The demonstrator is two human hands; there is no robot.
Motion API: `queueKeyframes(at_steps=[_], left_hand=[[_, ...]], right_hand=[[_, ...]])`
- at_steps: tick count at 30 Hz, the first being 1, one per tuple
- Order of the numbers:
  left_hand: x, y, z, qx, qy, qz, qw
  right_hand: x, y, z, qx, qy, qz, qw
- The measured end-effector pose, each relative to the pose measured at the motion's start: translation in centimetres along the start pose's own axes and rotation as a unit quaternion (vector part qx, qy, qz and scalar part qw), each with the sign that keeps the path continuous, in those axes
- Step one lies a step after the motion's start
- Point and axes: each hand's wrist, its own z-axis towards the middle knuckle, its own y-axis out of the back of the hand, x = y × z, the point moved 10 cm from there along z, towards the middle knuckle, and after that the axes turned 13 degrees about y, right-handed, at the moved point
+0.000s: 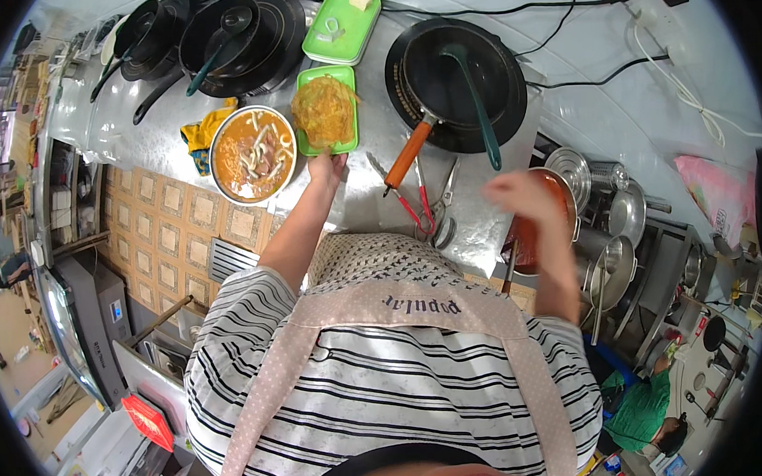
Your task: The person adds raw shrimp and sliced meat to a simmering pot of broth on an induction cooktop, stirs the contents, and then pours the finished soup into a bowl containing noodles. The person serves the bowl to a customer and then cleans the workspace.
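My left hand [327, 167] grips the near end of a small green plastic tray [347, 73]. A mound of orange-yellow shredded food, perhaps noodles, covers most of that tray [352, 136]. Just left of it stands a round bowl [213, 172] of orange soup, topped with white strips and pinkish pieces. My right hand [522, 195] is blurred by motion, over the counter's right edge beside a pot of red sauce [551, 219]. I cannot make out its fingers or anything in them. A frying pan [440, 80] with an orange handle rests on a round black hob, a green ladle [475, 104] lying in it.
Red-handled tongs [423, 200] and scissors [445, 209] lie on the steel counter [366, 200]. Black pans [219, 46] stand at back left, near a yellow cloth [210, 127]. Another green tray [350, 26] sits behind. Cables run along the wall. A person [645, 411] in green is at far right.
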Motion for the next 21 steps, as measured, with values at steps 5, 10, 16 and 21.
queueKeyframes(at_steps=[5,10,16,21], left_hand=[[-0.5,-1.4,-5.3,0.059,-0.076,0.08,0.992],[0.6,0.9,-12.0,0.041,-0.067,0.135,0.988],[-0.2,8.5,-21.3,0.037,-0.046,0.198,0.978],[-6.1,13.4,-27.4,-0.026,-0.095,0.203,0.974]], right_hand=[[2.0,-12.1,4.5,-0.224,0.165,-0.256,0.926],[1.8,-14.0,7.1,-0.273,0.179,-0.283,0.902],[-0.7,-11.9,-0.6,-0.164,0.061,-0.088,0.981],[-1.3,-17.4,-3.4,-0.111,0.138,-0.002,0.984]])
